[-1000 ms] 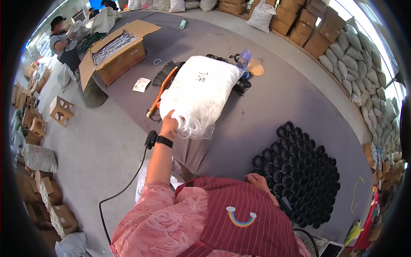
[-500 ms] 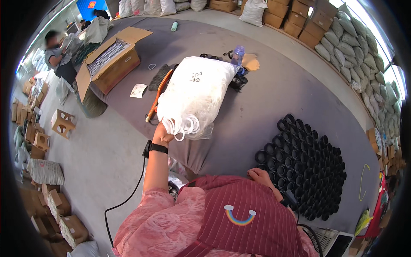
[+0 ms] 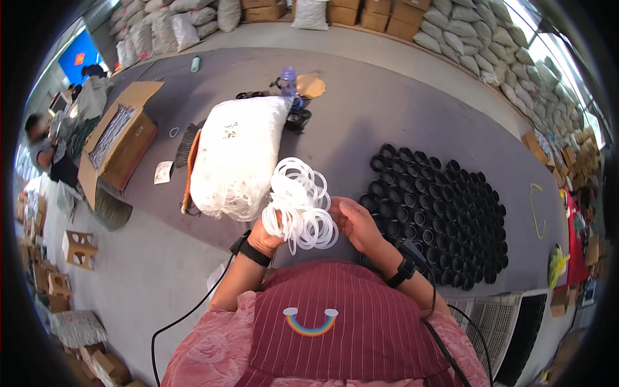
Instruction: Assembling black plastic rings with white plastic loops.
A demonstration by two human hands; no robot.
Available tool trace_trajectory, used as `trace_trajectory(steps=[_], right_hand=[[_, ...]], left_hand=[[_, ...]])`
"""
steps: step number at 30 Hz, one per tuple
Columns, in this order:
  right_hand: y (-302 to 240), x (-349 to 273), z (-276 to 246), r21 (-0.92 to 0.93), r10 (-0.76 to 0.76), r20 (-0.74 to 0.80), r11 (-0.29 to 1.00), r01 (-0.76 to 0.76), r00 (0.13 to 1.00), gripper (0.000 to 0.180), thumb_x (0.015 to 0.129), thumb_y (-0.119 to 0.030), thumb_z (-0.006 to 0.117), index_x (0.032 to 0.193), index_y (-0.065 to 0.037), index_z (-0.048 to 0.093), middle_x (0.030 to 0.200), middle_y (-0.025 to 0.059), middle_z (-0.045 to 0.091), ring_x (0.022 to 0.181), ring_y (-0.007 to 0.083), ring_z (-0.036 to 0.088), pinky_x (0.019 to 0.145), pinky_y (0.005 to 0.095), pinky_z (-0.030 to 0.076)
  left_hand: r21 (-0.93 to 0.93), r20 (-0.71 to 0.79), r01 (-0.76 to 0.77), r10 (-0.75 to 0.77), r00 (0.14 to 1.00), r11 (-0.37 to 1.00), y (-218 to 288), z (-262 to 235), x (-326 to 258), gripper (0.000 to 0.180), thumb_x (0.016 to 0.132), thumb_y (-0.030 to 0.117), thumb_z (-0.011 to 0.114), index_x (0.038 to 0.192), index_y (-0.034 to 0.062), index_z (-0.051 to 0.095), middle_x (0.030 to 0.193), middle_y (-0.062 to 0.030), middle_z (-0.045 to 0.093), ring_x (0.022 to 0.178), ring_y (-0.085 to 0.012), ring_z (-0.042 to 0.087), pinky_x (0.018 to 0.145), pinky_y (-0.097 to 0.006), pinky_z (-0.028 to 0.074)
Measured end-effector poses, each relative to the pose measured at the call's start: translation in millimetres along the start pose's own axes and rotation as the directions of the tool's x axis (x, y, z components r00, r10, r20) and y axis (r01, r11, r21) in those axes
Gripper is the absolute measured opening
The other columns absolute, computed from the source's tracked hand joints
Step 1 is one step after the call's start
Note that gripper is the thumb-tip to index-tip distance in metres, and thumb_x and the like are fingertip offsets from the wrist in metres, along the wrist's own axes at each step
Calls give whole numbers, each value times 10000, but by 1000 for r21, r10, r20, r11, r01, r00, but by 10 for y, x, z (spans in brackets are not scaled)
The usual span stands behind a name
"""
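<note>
Head view. The left hand is closed around a bunch of white rings, held above the lap in front of the chest. The right hand touches the bunch from the right, fingers partly open against the rings; whether it actually grips any cannot be told. Both wrists wear black bands.

A large white sack lies on the grey mat just left of the bunch, its mouth toward the person. Right of the hands, black cups stand packed in a rounded cluster. An open brown carton sits at the mat's left edge, a small white label flat beside it. A blue-capped bottle stands beyond the sack. Brown boxes and pale sacks line the far wall; a blue sign hangs upper left.
</note>
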State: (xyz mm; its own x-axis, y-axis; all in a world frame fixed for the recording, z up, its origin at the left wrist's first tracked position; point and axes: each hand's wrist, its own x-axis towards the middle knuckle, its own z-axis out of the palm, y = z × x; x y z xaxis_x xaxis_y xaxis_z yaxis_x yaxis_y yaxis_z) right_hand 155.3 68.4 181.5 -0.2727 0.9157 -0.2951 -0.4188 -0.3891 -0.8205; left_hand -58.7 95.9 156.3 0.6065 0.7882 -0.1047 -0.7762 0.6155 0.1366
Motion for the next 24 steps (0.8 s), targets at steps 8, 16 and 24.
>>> trace_trajectory(steps=[8, 16, 24], right_hand=[[64, -300, -324, -82, -247, -220, 969, 235, 944, 127, 840, -133, 606, 883, -18, 636, 758, 35, 633, 614, 77, 541, 575, 216, 452], [15, -698, -777, -17, -252, -488, 960, 280, 836, 106, 854, -126, 586, 879, -29, 620, 747, 31, 621, 612, 93, 570, 542, 216, 461], [508, -1096, -1551, -271, -167, -690, 962, -38, 705, 114, 824, -102, 598, 893, -13, 617, 713, 24, 608, 589, 82, 569, 511, 202, 442]], left_hand=[[212, -64, 136, -125, 990, 968, -503, 10, 177, 388, 887, 205, 498, 1224, 16, 459, 1178, -150, 544, 1048, -275, 557, 898, -412, 467], [148, 46, 169, -177, 983, 974, -710, -40, 212, 385, 904, 245, 454, 1237, 52, 460, 1213, -137, 521, 1092, -285, 525, 920, -437, 445], [158, -7, 108, -108, 994, 981, -580, -345, 179, 349, 896, 253, 459, 1171, 44, 510, 1143, -138, 568, 1041, -294, 555, 886, -432, 468]])
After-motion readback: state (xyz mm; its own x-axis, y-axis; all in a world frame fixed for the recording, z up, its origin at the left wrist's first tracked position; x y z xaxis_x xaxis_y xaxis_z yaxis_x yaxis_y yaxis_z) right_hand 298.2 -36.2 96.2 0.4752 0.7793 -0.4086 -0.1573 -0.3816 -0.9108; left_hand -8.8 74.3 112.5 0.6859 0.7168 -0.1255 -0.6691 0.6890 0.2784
